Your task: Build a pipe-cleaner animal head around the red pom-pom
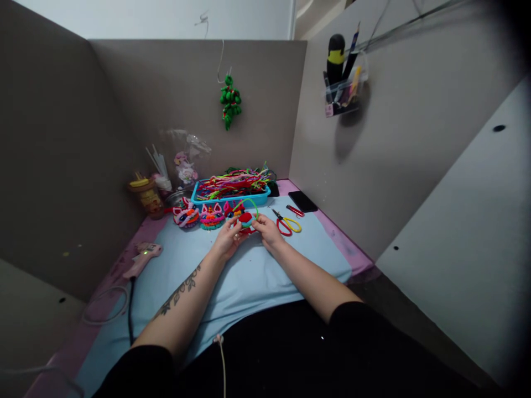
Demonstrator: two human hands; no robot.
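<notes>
Between my two hands is a small red and light-blue pipe-cleaner figure (245, 218). My left hand (228, 236) pinches its left side, and my right hand (266, 228) closes on its right side. A bright green pipe cleaner (254, 204) loops up from the piece near my right fingertips. Just behind my left hand stand colourful finished pipe-cleaner heads with eyes and ears: one pink and teal (212, 216), one pink, white and orange (186, 214), and one red (233, 209), partly hidden by my fingers.
A blue tray (232, 200) of loose pipe cleaners stands at the back. Scissors (287, 224), a red cutter (295, 210) and a phone (302, 202) lie to the right. A pink glue gun (142, 260) with a cord is on the left. Partitions (199, 72) enclose the table.
</notes>
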